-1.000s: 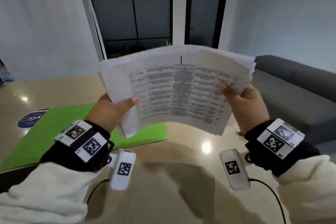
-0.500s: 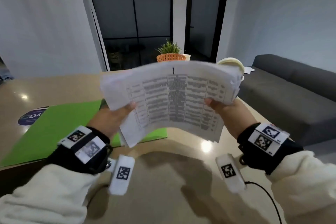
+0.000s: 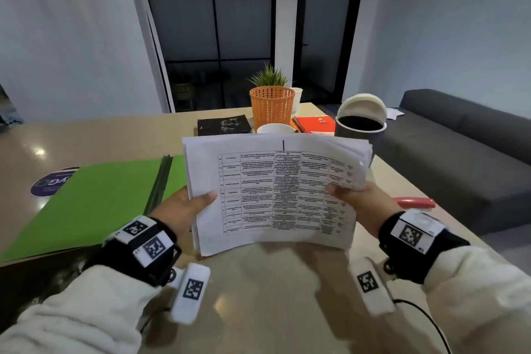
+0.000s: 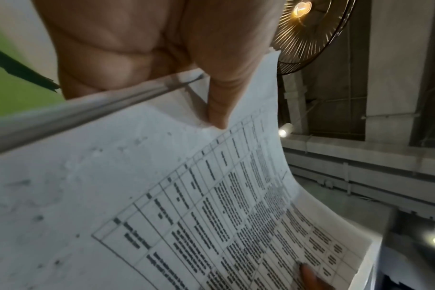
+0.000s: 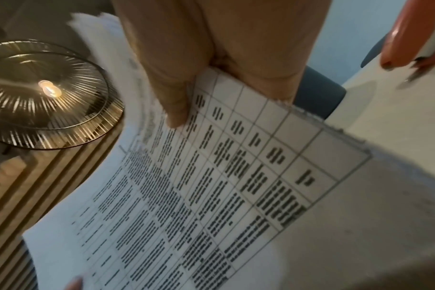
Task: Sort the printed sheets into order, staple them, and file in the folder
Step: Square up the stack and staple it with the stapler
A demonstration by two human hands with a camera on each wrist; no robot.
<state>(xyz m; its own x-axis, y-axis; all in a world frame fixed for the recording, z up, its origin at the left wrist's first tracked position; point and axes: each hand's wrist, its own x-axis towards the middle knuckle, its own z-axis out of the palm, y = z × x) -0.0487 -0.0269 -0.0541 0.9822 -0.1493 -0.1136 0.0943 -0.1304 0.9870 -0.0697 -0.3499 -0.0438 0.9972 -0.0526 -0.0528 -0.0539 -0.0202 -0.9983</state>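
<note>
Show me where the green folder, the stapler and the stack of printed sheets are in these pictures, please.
green folder (image 3: 94,201): head view, on its open left cover.
stapler (image 3: 415,202): head view, on its red top arm.
stack of printed sheets (image 3: 275,192): head view, on the top sheet's printed table.

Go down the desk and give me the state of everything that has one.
Printed sheets: loose stack, bowed, held off the table.
Left hand: grips the stack's left edge.
Right hand: grips its right edge.
Green folder: lying flat on the table.
Red stapler: lying untouched.
Desk bin: lid tipped open.
</note>
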